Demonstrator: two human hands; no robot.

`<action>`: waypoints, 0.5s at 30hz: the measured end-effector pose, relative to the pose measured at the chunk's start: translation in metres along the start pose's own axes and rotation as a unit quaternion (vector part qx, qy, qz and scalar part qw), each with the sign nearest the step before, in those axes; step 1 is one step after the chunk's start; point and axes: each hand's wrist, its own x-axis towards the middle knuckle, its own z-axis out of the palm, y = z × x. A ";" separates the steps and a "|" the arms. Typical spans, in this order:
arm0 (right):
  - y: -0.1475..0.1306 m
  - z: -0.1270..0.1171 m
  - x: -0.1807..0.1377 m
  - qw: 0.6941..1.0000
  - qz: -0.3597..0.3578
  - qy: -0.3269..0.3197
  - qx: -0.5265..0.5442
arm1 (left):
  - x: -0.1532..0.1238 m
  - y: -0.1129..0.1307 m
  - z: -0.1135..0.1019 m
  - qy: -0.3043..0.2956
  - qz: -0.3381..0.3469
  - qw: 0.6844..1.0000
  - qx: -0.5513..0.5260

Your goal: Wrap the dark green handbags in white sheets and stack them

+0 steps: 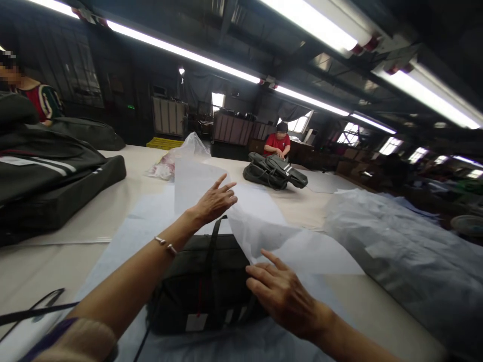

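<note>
A dark bag (204,281) with a carry strap, a red cord and a white tag lies in front of me on thin white sheets. My left hand (216,202) reaches over its far side, index and middle fingers stretched out, the other fingers closed at the edge of a thin white sheet (260,229). That sheet rises beside the bag and runs down towards my right hand (285,294). The right fingers are bent against its near edge, with the index finger raised; the thumb is hidden.
Dark bags (56,176) are piled at the left. A heap of translucent wrapping (400,251) covers the right side. Crumpled clear plastic (188,151) lies on the table (151,166). A person in red (277,143) handles another bag (275,171) opposite; another person (41,98) stands far left.
</note>
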 end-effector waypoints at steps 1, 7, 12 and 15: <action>0.000 -0.006 -0.002 1.000 0.008 0.006 -0.005 | -0.009 0.001 -0.009 -0.010 -0.001 1.000 0.012; 0.002 -0.010 -0.018 0.989 0.131 0.024 -0.059 | -0.071 0.029 -0.046 -0.015 -0.028 0.998 0.048; -0.015 0.054 -0.023 0.983 0.184 0.021 -0.015 | -0.087 0.053 -0.050 -0.015 -0.079 0.997 0.019; -0.010 0.080 -0.023 0.973 0.220 0.059 -0.025 | -0.083 0.056 -0.052 0.005 -0.116 0.993 0.012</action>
